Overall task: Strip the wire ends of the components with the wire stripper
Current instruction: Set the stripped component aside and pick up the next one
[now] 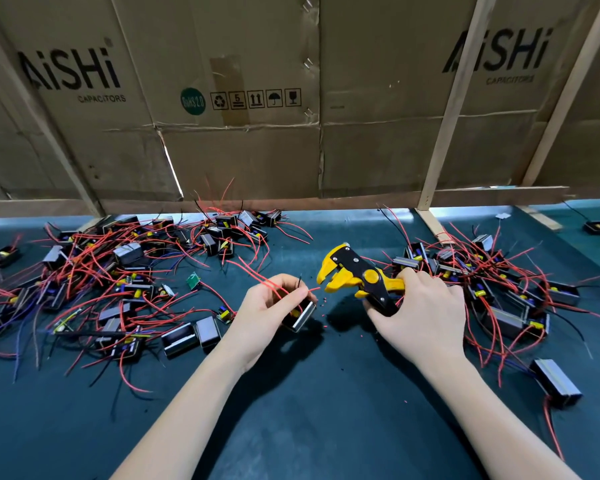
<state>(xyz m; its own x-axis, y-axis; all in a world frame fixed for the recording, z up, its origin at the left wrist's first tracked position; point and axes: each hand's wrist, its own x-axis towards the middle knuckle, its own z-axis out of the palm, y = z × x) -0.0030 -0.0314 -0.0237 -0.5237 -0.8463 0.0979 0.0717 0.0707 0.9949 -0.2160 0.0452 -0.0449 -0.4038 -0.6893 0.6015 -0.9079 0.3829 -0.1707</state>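
Yellow wire stripper (pixel 355 273) in right hand (pixel 421 315) — component (pixel 300 315) (left-hand fingers (pixel 284 289)) just beside.

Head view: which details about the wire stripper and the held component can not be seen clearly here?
- Wire stripper handles: head view, covered by the right hand.
- Held component: mostly hidden by the left hand.
- Red wire tip: too small to tell whether stripped.
- Both elbows: cut off by the bottom edge.

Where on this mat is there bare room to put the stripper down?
Bare mat lies between the forearms, toward the near edge. Another strip runs between the left pile and right pile, behind the wire stripper. Both piles are crowded with components and tangled wires.
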